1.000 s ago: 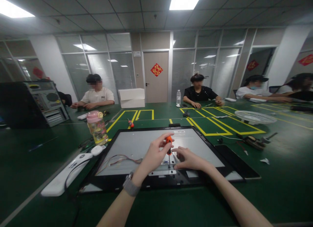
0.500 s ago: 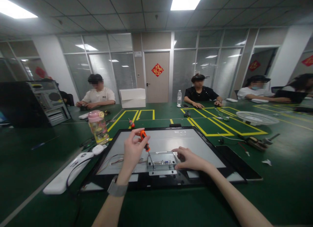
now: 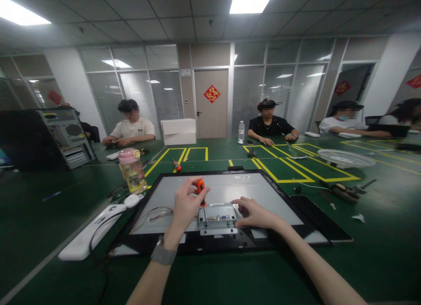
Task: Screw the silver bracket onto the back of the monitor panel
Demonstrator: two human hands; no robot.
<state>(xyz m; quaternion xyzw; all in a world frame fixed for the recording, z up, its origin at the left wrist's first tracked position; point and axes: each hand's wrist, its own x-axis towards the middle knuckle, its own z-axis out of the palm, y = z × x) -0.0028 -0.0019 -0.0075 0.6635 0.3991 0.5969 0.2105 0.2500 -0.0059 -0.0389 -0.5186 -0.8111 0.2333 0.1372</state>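
Observation:
My left hand (image 3: 186,206) is closed around the orange and black handle of a screwdriver (image 3: 201,192). The screwdriver stands nearly upright, its shaft reaching down to the left part of a metal bracket (image 3: 219,231) that carries a small circuit board with connectors. My right hand (image 3: 256,214) grips the bracket's right side, with the thumb at the near edge and the index finger at the far edge. Under both hands lies a display panel (image 3: 263,189) with a grey back and black frame. Thin wires (image 3: 161,212) run across it to the bracket's left.
Left of the panel are a white power strip (image 3: 94,235) with a black cable and a pink-lidded bottle (image 3: 132,171). A dark flat panel (image 3: 320,217) and a caliper-like tool (image 3: 345,191) lie right. Another screwdriver (image 3: 177,165) lies beyond. Several people sit across the green table (image 3: 223,278).
My left hand has shifted slightly right, and the screwdriver has swung from a leftward tilt to nearly upright. My right hand has stayed in place on the bracket.

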